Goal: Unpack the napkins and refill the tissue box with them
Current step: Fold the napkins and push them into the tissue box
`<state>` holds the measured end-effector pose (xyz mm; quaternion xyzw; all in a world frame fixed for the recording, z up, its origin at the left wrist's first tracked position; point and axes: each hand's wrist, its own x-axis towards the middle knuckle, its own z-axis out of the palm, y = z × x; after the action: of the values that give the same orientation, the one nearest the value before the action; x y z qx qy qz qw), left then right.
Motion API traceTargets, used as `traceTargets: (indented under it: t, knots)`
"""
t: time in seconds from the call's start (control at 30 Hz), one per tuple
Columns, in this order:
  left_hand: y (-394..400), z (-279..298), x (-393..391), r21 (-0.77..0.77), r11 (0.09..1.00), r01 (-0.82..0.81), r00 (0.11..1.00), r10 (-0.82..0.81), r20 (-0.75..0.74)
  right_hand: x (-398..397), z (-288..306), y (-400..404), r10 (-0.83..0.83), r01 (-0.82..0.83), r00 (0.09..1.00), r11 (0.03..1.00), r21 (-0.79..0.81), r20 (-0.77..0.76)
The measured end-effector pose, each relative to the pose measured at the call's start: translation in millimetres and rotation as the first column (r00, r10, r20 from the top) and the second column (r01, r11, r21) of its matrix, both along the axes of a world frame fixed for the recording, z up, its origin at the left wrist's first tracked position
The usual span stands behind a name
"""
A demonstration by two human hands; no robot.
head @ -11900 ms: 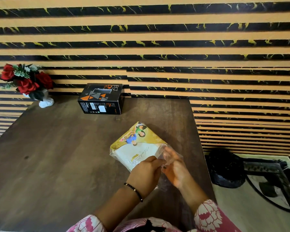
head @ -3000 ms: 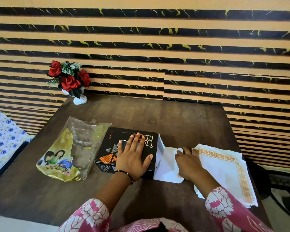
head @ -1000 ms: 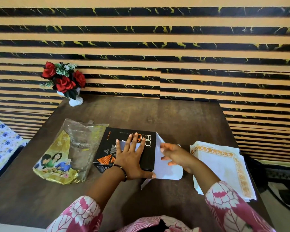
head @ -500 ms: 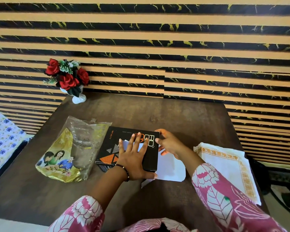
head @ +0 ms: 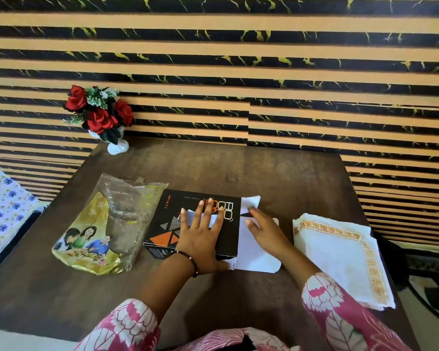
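A black tissue box [head: 171, 220] with orange triangles lies on the dark wooden table [head: 276, 178]. My left hand [head: 200, 239] presses flat on its top, fingers spread over the slot. The box's right end is open, its white flaps [head: 254, 252] folded out onto the table. My right hand [head: 264, 228] rests on those flaps, fingers apart and pointing at the opening. A stack of white napkins [head: 340, 259] with an orange border lies to the right of that hand. The empty clear and yellow napkin wrapper [head: 107, 229] lies left of the box.
A white vase of red roses [head: 100, 117] stands at the table's back left corner against the striped wall. A blue-flowered cloth [head: 3, 211] lies beyond the left edge. The napkin stack sits close to the right edge.
My right hand has slid from the box's top right corner down onto the open end flaps. The left hand stays pressed on the box. Earlier, the napkins were out of the wrapper.
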<state>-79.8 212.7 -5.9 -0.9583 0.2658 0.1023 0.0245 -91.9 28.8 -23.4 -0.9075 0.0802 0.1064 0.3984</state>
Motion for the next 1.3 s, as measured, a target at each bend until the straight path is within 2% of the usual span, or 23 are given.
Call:
traceTargets:
  t: [0.07, 0.13, 0.23, 0.37, 0.5, 0.6, 0.7, 0.8, 0.87, 0.93, 1.07, 1.17, 1.3]
  knots:
    - [-0.4, 0.9, 0.3, 0.001, 1.000, -0.004, 1.000, 0.004, -0.008, -18.1, -18.3, -8.8, 0.013, -0.025, 0.997, 0.987, -0.156, -0.076]
    - [-0.5, 1.2, 1.2, -0.006, 1.000, -0.009, 1.000, 0.009, -0.010, -30.7, -34.0, -15.9, 0.082, -0.124, 0.986, 0.945, -0.303, -0.147]
    - [0.2, 0.9, 1.4, -0.005, 1.000, -0.009, 1.000, 0.009, -0.006, -39.6, -47.3, -16.6, 0.145, -0.204, 0.975, 0.880, -0.428, -0.167]
    - [-0.5, 1.0, 1.1, -0.010, 1.000, -0.013, 1.000, 0.013, -0.011, -45.1, -60.2, -12.9, 0.142, -0.174, 0.985, 0.854, -0.490, -0.101]
    - [-1.4, 0.4, 0.5, -0.006, 1.000, -0.020, 1.000, 0.020, -0.020, -46.2, -52.2, -13.5, 0.142, -0.179, 0.983, 0.862, -0.474, -0.112]
    - [-1.7, 0.6, -0.1, -0.009, 1.000, -0.021, 1.000, 0.021, -0.013, -57.6, -37.1, -13.5, 0.221, -0.180, 0.975, 0.863, -0.472, 0.033]
    - [-1.6, 0.3, -0.2, -0.010, 1.000, -0.021, 1.000, 0.021, -0.003, -82.8, -19.6, -19.4, 0.267, -0.130, 0.949, 0.818, -0.561, 0.169]
    - [-0.9, -0.3, 0.0, -0.028, 0.999, -0.016, 1.000, 0.017, 0.011, -102.7, -16.0, -39.2, 0.121, 0.026, 0.973, 0.789, -0.613, 0.198]
    - [-1.0, -0.8, 0.5, -0.028, 1.000, -0.011, 1.000, 0.011, 0.016, -113.9, -24.0, -56.9, -0.039, 0.126, 0.988, 0.761, -0.636, 0.149]
    - [-1.1, -1.2, 1.4, -0.024, 1.000, -0.014, 1.000, 0.014, 0.019, -125.3, -35.4, -69.5, -0.127, 0.160, 0.987, 0.758, -0.632, 0.098]
    - [-1.6, 0.4, 1.5, -0.010, 1.000, -0.016, 1.000, 0.016, 0.009, -132.2, -49.0, -78.8, -0.124, 0.101, 0.992, 0.732, -0.674, 0.014]
    - [-2.1, 1.2, 0.2, -0.004, 1.000, -0.017, 1.000, 0.017, 0.013, -129.4, -44.8, -75.6, -0.113, 0.117, 0.992, 0.667, -0.736, 0.056]
    - [-1.4, 0.5, 0.2, -0.003, 1.000, -0.023, 1.000, 0.023, 0.014, -128.1, -36.5, -61.6, -0.131, 0.083, 0.991, 0.634, -0.769, -0.001]
